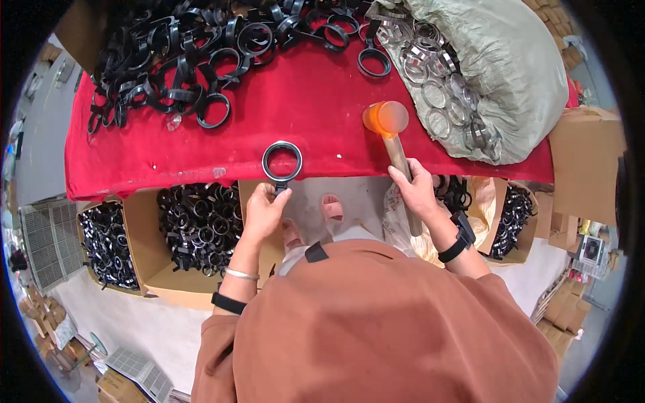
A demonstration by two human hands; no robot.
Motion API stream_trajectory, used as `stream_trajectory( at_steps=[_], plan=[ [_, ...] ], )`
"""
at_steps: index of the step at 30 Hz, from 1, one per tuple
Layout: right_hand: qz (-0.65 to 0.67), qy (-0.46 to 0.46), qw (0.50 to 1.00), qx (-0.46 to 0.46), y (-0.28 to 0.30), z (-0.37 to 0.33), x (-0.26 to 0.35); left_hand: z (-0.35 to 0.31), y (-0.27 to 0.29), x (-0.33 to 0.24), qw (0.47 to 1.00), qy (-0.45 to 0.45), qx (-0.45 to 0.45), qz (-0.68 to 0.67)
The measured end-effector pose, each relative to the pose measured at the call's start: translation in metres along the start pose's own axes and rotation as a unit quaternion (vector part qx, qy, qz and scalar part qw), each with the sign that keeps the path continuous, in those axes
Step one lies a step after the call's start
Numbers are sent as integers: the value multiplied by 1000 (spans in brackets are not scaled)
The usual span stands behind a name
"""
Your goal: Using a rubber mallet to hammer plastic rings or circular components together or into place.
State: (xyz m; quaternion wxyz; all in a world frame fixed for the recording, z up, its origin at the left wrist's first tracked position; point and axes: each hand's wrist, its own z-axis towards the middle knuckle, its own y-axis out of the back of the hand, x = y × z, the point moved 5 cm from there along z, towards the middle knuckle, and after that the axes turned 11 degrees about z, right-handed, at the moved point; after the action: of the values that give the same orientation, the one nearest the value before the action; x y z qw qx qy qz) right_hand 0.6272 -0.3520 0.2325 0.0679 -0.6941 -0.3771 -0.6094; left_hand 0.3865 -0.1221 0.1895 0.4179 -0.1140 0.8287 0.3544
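My left hand [265,209] grips the short stem of a black ring part [283,144], whose round end carries a silvery rim. That ring is held at the front edge of a table with a red cloth [295,107]. In my right hand [418,191] is the wooden handle of a mallet with an orange head [386,119], raised to the right of the ring. Loose black ring parts [195,74] lie heaped at the far left of the cloth, and a single black ring [374,62] rests apart from them. Shiny metal rings [443,101] lie to the right.
A pale plastic sack [510,74] spreads under and beside the metal rings. Below the table edge stand cardboard boxes [144,248] filled with black ring parts, left and right. Another carton [586,161] is at the table's right end. My feet in pink slippers [331,208] are underneath.
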Motion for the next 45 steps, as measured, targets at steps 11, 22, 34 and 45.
stream_trajectory(
  at_steps=[11, 22, 34, 45],
  plan=[
    [122, -29, 990, 67, -27, -44, 68, 17, -12, -3, 964, 76, 15, -254],
    [-93, 221, 954, 178, -73, -62, 62, 31, -12, 6, 964, 61, -57, -254],
    [-181, 192, 936, 235, -137, -15, 119, 20, -16, 0, 947, 42, -41, -316],
    [124, 148, 969, 156, -101, -22, 224, 22, -17, 7, 933, 91, -21, -348]
  ],
)
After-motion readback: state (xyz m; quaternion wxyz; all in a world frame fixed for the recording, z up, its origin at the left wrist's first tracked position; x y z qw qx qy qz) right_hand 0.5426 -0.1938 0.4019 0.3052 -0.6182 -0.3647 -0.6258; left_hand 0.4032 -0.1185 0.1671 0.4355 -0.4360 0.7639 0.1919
